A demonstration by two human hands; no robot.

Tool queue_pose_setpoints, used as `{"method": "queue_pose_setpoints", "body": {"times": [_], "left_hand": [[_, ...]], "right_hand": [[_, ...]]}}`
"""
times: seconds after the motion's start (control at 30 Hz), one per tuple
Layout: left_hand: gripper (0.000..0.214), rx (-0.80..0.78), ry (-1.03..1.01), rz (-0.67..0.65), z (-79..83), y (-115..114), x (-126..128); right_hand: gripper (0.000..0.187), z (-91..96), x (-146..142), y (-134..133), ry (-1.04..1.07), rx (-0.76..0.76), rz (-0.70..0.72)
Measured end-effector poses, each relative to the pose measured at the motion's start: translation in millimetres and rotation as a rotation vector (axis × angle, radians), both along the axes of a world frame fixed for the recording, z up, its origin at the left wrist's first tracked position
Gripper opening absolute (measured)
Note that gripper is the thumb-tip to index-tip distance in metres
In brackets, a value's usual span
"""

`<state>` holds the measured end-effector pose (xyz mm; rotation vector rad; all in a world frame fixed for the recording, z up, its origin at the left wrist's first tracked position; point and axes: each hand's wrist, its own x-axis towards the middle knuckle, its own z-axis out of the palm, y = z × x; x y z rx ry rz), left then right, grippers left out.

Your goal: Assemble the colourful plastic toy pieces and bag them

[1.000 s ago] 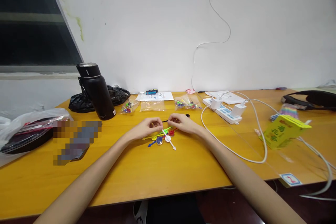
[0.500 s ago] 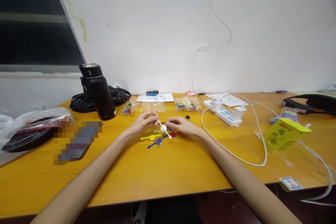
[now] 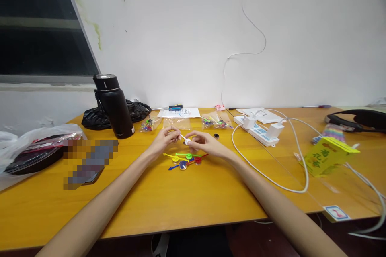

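Observation:
Between my hands is a white arrow spinner [image 3: 185, 139] with a round hub. My left hand [image 3: 165, 140] pinches one end of it. The fingers of my right hand [image 3: 205, 143] are closed around the hub side, covering its other end. Just below, on the table, lie a yellow arrow spinner [image 3: 175, 159], a green arrow spinner [image 3: 189, 156], a blue arrow spinner [image 3: 182, 165] with a clear round base, and a red arrow spinner [image 3: 198, 161], partly overlapping. A small black round piece [image 3: 216, 136] sits beyond my right hand.
Plastic bags of coloured parts [image 3: 216, 121] lie at the back, near a screwdriver [image 3: 175, 108] and papers. A black bottle [image 3: 113, 106] and a phone [image 3: 93, 168] are on the left. To the right are a power strip [image 3: 259, 133], looping white cables and a yellow box [image 3: 328, 156].
The white spinner has tilted edge-on and lifted slightly away from the coloured spinners, which now show more fully. My right fingers have shifted onto its hub side.

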<state>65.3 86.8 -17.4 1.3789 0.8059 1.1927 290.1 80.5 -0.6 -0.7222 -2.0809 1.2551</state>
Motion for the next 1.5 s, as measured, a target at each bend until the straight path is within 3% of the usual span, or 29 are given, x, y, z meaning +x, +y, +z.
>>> {"method": "queue_pose_setpoints", "body": {"times": [0.13,0.3,0.43,0.57,0.7,0.77,1.03,1.17,1.3,1.4,1.5], "left_hand": [[0.035,0.026,-0.082,-0.016,4.6,-4.9,3.4],[0.034,0.135,0.13,-0.207,8.7,-17.5,8.3],[0.031,0.147,0.161,-0.301,9.1,-21.6,11.2],[0.028,0.201,0.166,-0.263,10.0,-19.0,12.4],[0.027,0.296,0.293,-0.119,9.3,-20.5,14.8],[0.027,0.299,0.316,-0.125,8.1,-22.2,15.0],[0.032,0.269,0.198,-0.082,3.4,-6.3,1.3],[0.022,0.187,0.174,-0.021,-1.1,-0.2,0.9],[0.012,0.18,0.244,-0.018,-4.8,-2.3,3.2],[0.014,0.207,0.291,-0.006,-6.9,-3.4,2.9],[0.02,0.228,0.306,0.055,-8.4,-1.9,0.3]], "right_hand": [[0.04,-0.2,-4.6,-3.5,0.031,-0.05,0.048],[0.043,0.2,-8.1,-4.0,0.161,-0.159,0.128],[0.045,0.4,-9.9,-6.1,0.209,-0.222,0.146],[0.047,-5.5,-11.1,-3.0,0.307,-0.283,0.157],[0.043,-15.0,-14.4,2.6,0.354,-0.296,0.143],[0.041,-17.1,-17.6,2.8,0.341,-0.337,0.129],[0.019,10.4,-11.9,1.7,0.516,-0.415,-0.055],[0.012,3.4,-2.5,16.4,0.406,-0.311,-0.252],[0.01,-15.5,-1.8,24.6,0.191,-0.03,-0.429],[0.017,-8.6,2.2,17.1,0.034,0.182,-0.392],[0.02,13.5,16.6,-4.5,-0.137,0.275,-0.2]]}}
